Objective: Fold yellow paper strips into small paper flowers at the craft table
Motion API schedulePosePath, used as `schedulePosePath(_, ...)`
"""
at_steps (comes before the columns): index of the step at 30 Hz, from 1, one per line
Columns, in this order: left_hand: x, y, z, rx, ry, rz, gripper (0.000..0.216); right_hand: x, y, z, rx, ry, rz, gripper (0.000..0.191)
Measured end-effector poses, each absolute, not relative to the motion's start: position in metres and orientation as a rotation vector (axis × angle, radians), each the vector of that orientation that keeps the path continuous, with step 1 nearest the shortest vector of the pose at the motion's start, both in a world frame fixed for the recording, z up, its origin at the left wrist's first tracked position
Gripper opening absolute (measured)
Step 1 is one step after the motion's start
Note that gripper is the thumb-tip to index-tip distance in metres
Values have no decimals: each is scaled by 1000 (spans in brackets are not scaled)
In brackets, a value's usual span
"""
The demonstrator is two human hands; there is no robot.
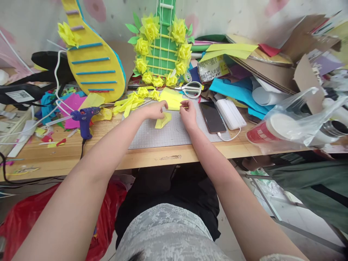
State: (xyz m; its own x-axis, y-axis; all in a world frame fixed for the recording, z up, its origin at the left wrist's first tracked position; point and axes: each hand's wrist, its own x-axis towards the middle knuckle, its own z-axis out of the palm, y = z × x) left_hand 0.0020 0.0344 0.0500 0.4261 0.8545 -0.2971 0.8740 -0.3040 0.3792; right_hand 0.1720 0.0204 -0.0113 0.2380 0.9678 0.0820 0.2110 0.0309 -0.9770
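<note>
My left hand [157, 110] is above the grey cutting mat [144, 136], fingers curled against a small folded piece of yellow paper [162, 122]. To its right, my right hand [188, 115] is closed, thumb and forefinger brought together at the edge of a stack of yellow paper [172, 97]; whatever lies between those fingertips is too small to make out. Scissors [192, 89] with white handles rest just behind the right hand. Yellow paper flowers [143, 92] and strips [129, 105] lie to the left of the stack.
A green guitar-shaped craft [162, 54] ringed with yellow flowers stands behind, beside a yellow one [95, 69]. A purple glue gun [85, 121] is at left. On the right are a phone [212, 116], a white power bank [231, 114], a bagged cup [261, 132] and piled cardboard [268, 70].
</note>
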Motion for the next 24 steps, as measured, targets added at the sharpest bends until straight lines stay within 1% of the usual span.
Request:
schedulePosePath(2,-2,37,42,2081,1509,256,60,172,22,-13,-1422,-1172,858,21)
schedulePosePath(3,-4,38,36,1975,1553,447,58,173,22,-14,-1415,-1173,826,20)
schedulePosePath(6,-3,36,17,1539,1638,1010,34,172,18,-14,-1357,-1301,655,17)
schedulePosePath(9,2,28,-1,1205,1608,1259,18,167,8,-12,-1249,-1651,452,21)
schedulePosePath(11,5,20,-9,1102,1530,1309,18,161,2,-10,-1213,-1896,324,25)
schedulePosePath(15,9,2,-8,1032,1458,1195,37,150,-2,-6,-1286,-2190,240,33)
schedulePosePath(19,12,-11,3,1009,1441,1089,42,143,2,-4,-1392,-2239,247,40)
schedulePosePath(24,4,-14,6,1187,1488,957,47,141,5,-3,-1416,-2225,266,37)
